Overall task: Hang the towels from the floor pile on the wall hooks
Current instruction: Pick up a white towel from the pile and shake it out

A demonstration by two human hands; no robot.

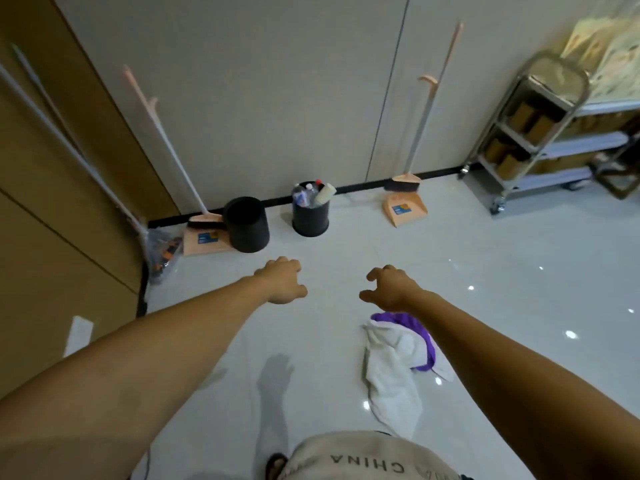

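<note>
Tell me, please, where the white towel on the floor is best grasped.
Probably pinch the white towel at its bunched upper folds beside the purple towel, coming down from above with the right hand; the near tail lies flat against the tiles.

A cleaning storeroom: brooms with dustpans (404, 209) against panelled walls, black bins (310, 216), a steel trolley (526, 133).
</note>
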